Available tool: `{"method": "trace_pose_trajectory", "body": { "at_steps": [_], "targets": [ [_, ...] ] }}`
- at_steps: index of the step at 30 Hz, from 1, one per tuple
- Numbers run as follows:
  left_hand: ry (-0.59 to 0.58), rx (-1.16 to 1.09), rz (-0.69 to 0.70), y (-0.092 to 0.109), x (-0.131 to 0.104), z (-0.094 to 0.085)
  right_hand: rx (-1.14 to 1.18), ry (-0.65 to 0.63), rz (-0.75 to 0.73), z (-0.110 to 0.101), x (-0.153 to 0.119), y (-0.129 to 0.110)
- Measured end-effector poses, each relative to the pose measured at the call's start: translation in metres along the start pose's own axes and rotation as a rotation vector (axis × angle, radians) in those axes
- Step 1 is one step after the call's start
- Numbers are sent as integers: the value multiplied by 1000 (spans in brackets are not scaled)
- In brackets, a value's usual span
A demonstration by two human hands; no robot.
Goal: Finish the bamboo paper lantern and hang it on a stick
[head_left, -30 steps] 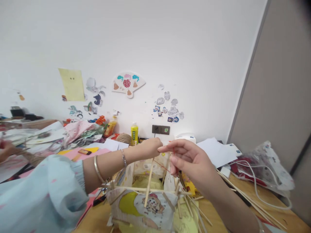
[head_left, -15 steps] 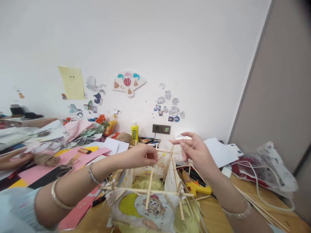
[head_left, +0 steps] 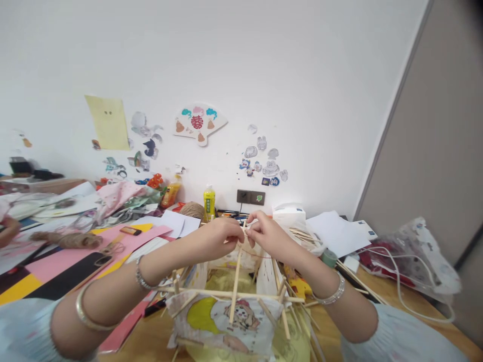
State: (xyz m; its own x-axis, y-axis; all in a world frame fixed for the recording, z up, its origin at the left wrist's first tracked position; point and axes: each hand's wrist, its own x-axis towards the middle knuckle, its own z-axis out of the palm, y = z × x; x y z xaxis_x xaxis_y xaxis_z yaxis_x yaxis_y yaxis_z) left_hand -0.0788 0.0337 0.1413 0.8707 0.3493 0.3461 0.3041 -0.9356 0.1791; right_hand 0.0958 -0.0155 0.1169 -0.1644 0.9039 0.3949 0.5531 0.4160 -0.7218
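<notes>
A frame of thin wooden sticks (head_left: 236, 281) stands on the table in front of me. A white drawn panel (head_left: 241, 322) with a yellow crescent and a cartoon figure covers its front. Both hands meet over the upper sticks. My left hand (head_left: 222, 237) is closed in a pinch on a thin reddish thread (head_left: 257, 255), beside the upper end of a slanting stick. My right hand (head_left: 268, 236) is closed too, thumb and forefinger pinched at the same stick end, seemingly on the thread. The fingers partly hide the crossing of the sticks.
A yellow glue gun (head_left: 300, 287) lies right of the frame, partly behind my right forearm. Twine (head_left: 68, 239), coloured paper (head_left: 132, 246) and a yellow bottle (head_left: 209, 202) stand or lie left and behind. A white cable (head_left: 402, 296) and plastic bag (head_left: 418, 261) lie right. Another person's hand (head_left: 8, 230) shows far left.
My right hand has moved left and come up against my left hand at the stick's top, its spread fingers now pinched. The left hand has stayed nearly in place. The other person's hand has drawn back left.
</notes>
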Motion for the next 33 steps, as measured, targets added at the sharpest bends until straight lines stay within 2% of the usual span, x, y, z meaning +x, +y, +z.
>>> {"method": "trace_pose_trajectory", "body": {
  "at_steps": [5, 10, 15, 20, 26, 30, 33],
  "targets": [
    [27, 85, 37, -1, -2, 0, 59, -137, 100, 0, -2, 1],
    [58, 123, 81, -5, -1, 0, 234, -127, 159, -1, -1, 2],
    [-3, 57, 60, -7, 2, 4, 368, -234, 147, 1, 3, 3],
    [-40, -133, -60, -11, 5, 11, 381, -236, 125, 7, 6, 7],
    [80, -368, -216, -9, -2, -1, 303, -139, 137, 5, 6, 11],
    [184, -697, -373, -13, -15, -11, 302, -76, 174, 3, 6, 17],
    [283, -1056, -345, -23, -25, -11, 306, -60, 172, 3, 5, 21]
  ]
}}
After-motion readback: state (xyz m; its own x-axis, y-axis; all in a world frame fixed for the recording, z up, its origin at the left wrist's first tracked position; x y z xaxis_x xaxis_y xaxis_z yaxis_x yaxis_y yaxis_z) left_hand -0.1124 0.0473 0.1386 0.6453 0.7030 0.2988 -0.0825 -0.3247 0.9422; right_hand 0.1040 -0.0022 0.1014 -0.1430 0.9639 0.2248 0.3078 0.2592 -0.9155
